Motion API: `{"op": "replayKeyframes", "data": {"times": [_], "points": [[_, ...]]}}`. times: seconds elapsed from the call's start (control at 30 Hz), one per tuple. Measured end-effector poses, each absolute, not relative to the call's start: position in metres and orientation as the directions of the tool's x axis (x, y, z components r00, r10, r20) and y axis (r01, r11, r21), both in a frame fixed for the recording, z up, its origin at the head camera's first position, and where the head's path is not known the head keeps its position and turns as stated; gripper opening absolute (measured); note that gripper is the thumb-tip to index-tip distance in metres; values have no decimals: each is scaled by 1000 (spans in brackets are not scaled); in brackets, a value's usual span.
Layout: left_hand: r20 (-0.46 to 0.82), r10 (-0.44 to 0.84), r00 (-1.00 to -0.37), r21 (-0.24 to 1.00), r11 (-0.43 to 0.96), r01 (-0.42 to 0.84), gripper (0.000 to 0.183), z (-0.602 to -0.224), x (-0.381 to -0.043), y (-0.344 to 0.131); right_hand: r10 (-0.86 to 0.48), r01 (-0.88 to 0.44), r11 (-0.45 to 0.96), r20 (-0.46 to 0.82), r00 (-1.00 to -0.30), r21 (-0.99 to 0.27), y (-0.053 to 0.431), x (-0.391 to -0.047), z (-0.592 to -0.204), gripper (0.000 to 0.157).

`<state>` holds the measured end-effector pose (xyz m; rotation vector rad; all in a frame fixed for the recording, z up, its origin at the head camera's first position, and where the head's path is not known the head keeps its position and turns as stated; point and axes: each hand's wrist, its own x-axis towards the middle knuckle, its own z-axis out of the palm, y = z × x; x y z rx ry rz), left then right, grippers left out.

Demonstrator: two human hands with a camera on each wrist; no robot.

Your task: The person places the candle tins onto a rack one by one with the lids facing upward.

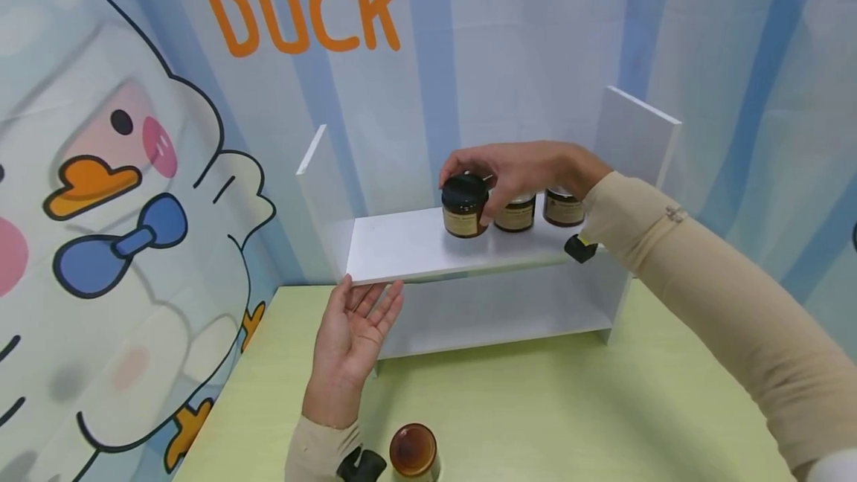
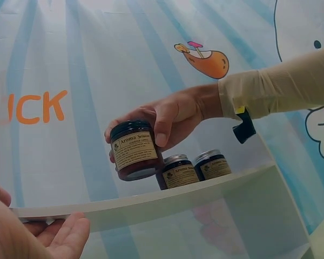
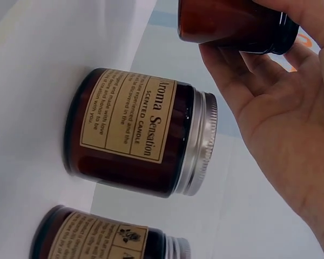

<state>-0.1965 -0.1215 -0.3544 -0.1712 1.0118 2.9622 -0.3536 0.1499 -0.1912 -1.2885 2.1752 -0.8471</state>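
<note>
My right hand (image 1: 529, 169) grips a scented candle jar (image 1: 462, 220) of amber glass with a black lid and tan label. In the left wrist view this candle jar (image 2: 135, 152) tilts slightly, its base just above the shelf's front edge. Two more candle jars with silver lids, a nearer one (image 3: 137, 132) and a farther one (image 1: 565, 208), stand to its right on the white shelf (image 1: 395, 244). Palm up, my left hand (image 1: 355, 337) touches the shelf's left front edge from below with its fingers extended. The underside contact is partly hidden.
Another amber jar (image 1: 413, 452) stands on the pale green table (image 1: 509, 400) beside my left wrist. White side panels, left (image 1: 328, 199) and right (image 1: 632, 132), rise above the shelf, and a lower board (image 1: 495, 315) runs beneath it. A printed curtain (image 1: 522, 36) hangs behind.
</note>
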Motion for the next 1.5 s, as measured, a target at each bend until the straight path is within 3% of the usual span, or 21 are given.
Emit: {"op": "replayKeyframes", "data": {"times": [0.33, 0.83, 1.5], "points": [[-103, -35, -994, 604, -796, -35, 50, -356, -197, -121, -901, -601, 374, -123, -416, -706, 145, -362, -191, 69], [-112, -32, -993, 604, -796, -43, 52, -355, -196, -116, -889, -570, 410, -171, -425, -712, 143, -370, -195, 71], [-99, -15, -995, 605, -794, -49, 54, -358, -196, -113, -883, -625, 446, -200, -425, -641, 140, -380, -201, 68]]}}
